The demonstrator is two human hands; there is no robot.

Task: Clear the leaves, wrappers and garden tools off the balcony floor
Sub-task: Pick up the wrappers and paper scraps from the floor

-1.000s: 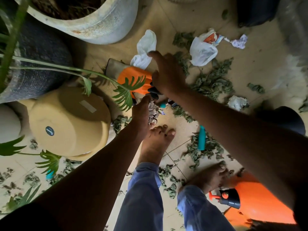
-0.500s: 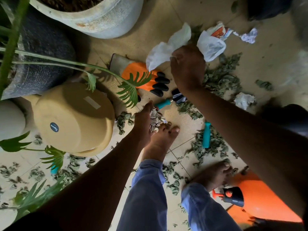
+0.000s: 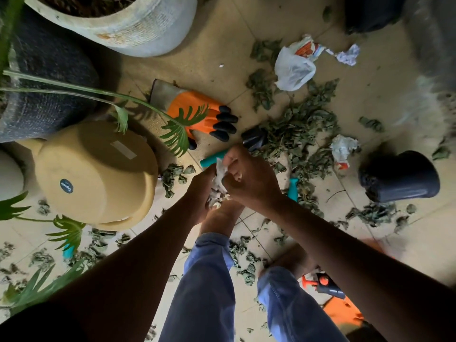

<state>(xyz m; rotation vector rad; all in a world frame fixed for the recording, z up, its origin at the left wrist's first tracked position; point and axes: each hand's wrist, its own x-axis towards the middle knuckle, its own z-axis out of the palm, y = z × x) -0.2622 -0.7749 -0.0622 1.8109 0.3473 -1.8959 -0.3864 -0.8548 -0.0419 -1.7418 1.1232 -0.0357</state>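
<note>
Tiled floor point(image 3: 217, 45); leaves point(image 3: 301, 134); wrappers point(image 3: 293, 67); glove point(image 3: 195, 109)

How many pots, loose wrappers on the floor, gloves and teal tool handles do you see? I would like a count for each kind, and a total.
Pots: 4
Loose wrappers on the floor: 3
Gloves: 1
Teal tool handles: 3
Total: 11

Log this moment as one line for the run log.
phase: gathering litter | right hand: pinches white wrapper | left hand: holds scraps | on floor: glove, bag, leaves
</note>
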